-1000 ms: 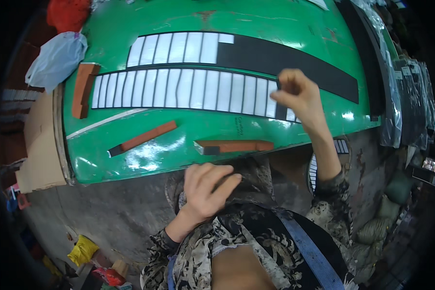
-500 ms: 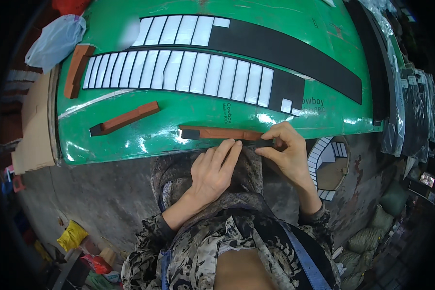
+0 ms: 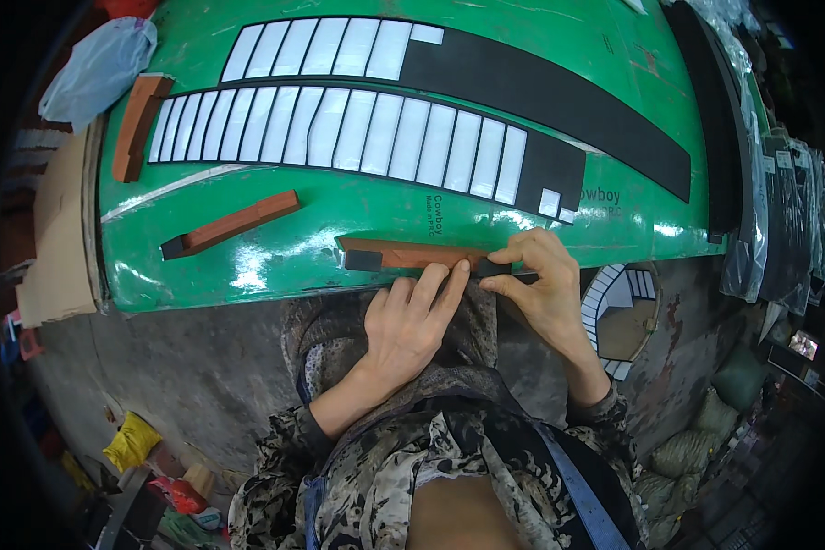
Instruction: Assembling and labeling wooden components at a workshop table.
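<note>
A flat brown block (image 3: pixel 412 254) with a black strip under it lies at the near edge of the green table (image 3: pixel 357 220). My left hand (image 3: pixel 412 316) lies flat with fingers straight, its fingertips touching the block's near edge. My right hand (image 3: pixel 545 284) pinches the black strip's right end (image 3: pixel 497 269), which sticks out past the block. Beyond them lie two long curved black strips covered with white rectangles (image 3: pixel 357 137), the farther one (image 3: pixel 541 87) mostly bare black.
A second brown block (image 3: pixel 234 223) with a black tip lies to the left, and a third (image 3: pixel 137 124) sits at the table's left edge. Cardboard (image 3: pixel 60 229) leans on the left side. Black sheets in plastic (image 3: pixel 784 211) are stacked on the right. Scraps litter the grey floor (image 3: pixel 156 367).
My right hand came down from the striped strip to the brown block at the near edge. My left hand moved up from my lap to the block.
</note>
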### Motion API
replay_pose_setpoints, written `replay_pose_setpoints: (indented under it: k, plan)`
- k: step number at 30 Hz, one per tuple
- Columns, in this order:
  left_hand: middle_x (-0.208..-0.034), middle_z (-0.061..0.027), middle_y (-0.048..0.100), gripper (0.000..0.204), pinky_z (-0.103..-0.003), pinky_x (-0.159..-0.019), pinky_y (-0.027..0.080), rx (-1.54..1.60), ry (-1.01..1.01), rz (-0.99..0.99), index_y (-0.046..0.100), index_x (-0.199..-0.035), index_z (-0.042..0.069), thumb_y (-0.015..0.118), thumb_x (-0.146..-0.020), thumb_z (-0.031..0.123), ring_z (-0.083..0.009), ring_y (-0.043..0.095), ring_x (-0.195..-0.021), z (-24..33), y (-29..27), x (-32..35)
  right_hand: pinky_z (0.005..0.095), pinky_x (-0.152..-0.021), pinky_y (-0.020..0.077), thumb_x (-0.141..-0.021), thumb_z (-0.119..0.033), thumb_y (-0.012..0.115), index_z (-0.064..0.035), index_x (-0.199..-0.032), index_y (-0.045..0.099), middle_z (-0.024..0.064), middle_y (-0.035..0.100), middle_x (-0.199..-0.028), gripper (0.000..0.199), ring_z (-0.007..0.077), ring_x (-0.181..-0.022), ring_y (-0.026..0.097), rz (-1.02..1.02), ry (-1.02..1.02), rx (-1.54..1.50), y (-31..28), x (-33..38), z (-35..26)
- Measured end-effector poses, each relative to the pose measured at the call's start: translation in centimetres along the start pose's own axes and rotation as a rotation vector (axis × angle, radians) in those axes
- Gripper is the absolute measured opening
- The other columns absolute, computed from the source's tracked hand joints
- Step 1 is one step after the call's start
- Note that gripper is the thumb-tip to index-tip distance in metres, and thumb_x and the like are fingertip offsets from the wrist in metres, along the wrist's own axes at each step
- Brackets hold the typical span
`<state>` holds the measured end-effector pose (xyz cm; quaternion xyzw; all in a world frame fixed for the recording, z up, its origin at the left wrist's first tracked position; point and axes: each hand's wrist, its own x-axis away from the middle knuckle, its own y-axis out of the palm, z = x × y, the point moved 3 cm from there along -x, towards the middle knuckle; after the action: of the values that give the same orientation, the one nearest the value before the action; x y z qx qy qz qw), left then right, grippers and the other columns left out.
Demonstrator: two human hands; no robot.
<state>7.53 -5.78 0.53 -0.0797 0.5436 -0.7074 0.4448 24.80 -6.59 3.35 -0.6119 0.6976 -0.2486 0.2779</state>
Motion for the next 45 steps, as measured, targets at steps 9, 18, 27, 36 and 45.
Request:
replay_pose_setpoints:
  k: [9,18,27,36,45]
  plan:
    - [-0.1,-0.0041,0.053,0.055,-0.029,-0.052,0.04,0.004,0.0,0.011,0.062,-0.119,0.01,0.062,-0.065,0.002,-0.0181,0.049,-0.063,-0.16,0.06,0.07,0.033,-0.066,0.0454,-0.055,-0.014,0.083,-0.0056,-0.084,0.069,0.0056,0.06,-0.082,0.033,0.0228,-0.079,0.056,-0.002,-0.014,0.027,0.3,-0.38,-0.13]
    - [-0.1,-0.004,0.053,0.055,-0.029,-0.052,0.04,0.018,0.0,0.03,0.062,-0.119,0.01,0.061,-0.065,0.001,-0.0181,0.049,-0.063,-0.25,0.14,0.11,0.0332,-0.066,0.0455,-0.055,-0.013,0.082,-0.0053,-0.083,0.068,0.0053,0.059,-0.082,0.033,0.0226,-0.079,0.056,-0.005,-0.015,0.035,0.39,-0.51,-0.17]
    - [-0.099,-0.0038,0.054,0.056,-0.03,-0.052,0.04,0.019,-0.007,0.012,0.062,-0.12,0.011,0.061,-0.065,0.001,-0.0182,0.049,-0.063,-0.22,0.06,0.03,0.0326,-0.064,0.0455,-0.055,-0.012,0.082,-0.0053,-0.084,0.068,0.005,0.06,-0.081,0.032,0.0224,-0.079,0.056,-0.018,0.0,0.028,0.38,-0.41,-0.08]
    - [-0.102,-0.0001,0.053,0.049,-0.027,-0.05,0.036,-0.011,0.016,0.079,0.063,-0.116,0.01,0.059,-0.067,0.008,-0.0143,0.046,-0.062,-0.36,0.48,0.26,0.0326,-0.064,0.0455,-0.056,-0.012,0.082,-0.0049,-0.083,0.068,0.0049,0.059,-0.081,0.031,0.0224,-0.078,0.056,0.011,-0.014,0.021,0.51,-0.27,-0.09]
    - [-0.1,-0.0046,0.054,0.054,-0.03,-0.054,0.042,0.014,-0.002,-0.012,0.063,-0.119,0.011,0.062,-0.065,0.001,-0.0189,0.05,-0.064,-0.15,0.03,0.09,0.0321,-0.062,0.0448,-0.057,-0.02,0.081,-0.0061,-0.085,0.066,0.0036,0.059,-0.082,0.034,0.022,-0.075,0.054,0.025,-0.099,0.102,0.64,0.03,0.19]
